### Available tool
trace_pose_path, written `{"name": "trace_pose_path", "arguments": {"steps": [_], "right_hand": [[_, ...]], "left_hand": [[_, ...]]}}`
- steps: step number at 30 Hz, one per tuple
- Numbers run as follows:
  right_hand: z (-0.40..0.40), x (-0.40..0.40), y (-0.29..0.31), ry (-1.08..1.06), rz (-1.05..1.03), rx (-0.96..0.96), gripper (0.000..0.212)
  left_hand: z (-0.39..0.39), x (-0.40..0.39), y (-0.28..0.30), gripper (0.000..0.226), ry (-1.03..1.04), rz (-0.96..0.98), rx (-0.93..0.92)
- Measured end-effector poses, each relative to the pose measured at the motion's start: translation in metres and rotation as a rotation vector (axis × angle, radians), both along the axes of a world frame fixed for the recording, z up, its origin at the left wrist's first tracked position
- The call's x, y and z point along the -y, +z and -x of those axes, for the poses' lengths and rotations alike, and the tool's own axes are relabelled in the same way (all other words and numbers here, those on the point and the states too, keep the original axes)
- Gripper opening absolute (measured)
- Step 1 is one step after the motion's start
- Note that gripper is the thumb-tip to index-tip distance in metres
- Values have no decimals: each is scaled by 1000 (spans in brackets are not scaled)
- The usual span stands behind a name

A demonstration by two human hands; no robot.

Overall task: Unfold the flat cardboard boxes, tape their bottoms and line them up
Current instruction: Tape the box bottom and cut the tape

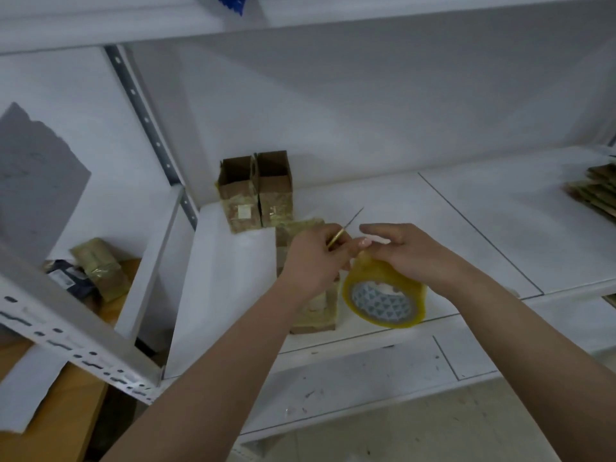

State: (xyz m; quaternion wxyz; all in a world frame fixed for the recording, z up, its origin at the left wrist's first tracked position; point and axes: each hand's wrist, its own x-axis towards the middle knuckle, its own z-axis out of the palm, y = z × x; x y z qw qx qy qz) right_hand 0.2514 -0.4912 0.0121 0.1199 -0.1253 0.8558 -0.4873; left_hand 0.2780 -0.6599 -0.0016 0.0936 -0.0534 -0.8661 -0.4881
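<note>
White shelf (500, 208) fills the view; two boxes (255, 190) stand unfolded side by side at 11 o'clock against the back wall, touching, tops open, tape showing low on their fronts, so I'd call those done and lined up. Third box (310, 315) lies at centre under the hands, taped end toward camera, looks mid-taping. Flat stack (596, 191) at 3 o'clock, cut by the frame edge, still to unfold; count unreadable. Tape roll (385, 296) at 5 o'clock of centre, standing on the shelf just right of the third box, right hand (410, 253) over its top, fingers curled on the roll with the index stretched out. Left hand (313, 258) clenched round a thin blade tool (345, 228), tip pointing to 1 o'clock; can't tell knife or scissors. Tape strip between the hands too blurred to see, most of the third box hidden by the left wrist
</note>
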Motion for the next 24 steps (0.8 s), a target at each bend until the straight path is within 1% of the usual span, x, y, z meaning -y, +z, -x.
{"name": "trace_pose_path", "arguments": {"steps": [2,4,5,8,9,10,12,13,14,20,22,24], "right_hand": [[0,-3,4,-54,162,107,21],[1,-9,10,-46,284,135,38],[2,-13,13,-8,293,127,47],[7,-20,17,96,271,116,61],[10,-24,17,87,243,106,63],[12,-27,16,71,183,78,59],[17,-33,9,59,-38,-15,39],[18,-33,5,68,-153,-62,31],[19,-31,1,76,-224,-91,27],[27,-25,-6,76,-224,-121,22],[30,-23,-10,69,-246,-114,25],[32,-18,-21,66,-317,-106,29]], "left_hand": [[-1,7,4,33,67,-12,-10],[-4,15,5,36,148,-8,-2],[-7,19,4,36,186,11,-5],[-16,37,2,39,296,69,-49],[-19,48,0,39,340,79,-55],[-24,60,-3,39,387,80,-48],[-33,80,-12,37,448,64,-3],[-38,85,-19,37,460,75,17],[-42,87,-26,37,467,94,25],[-44,89,-40,40,490,45,-14],[-42,90,-43,40,495,29,3],[-41,89,-53,40,505,-6,58]]}}
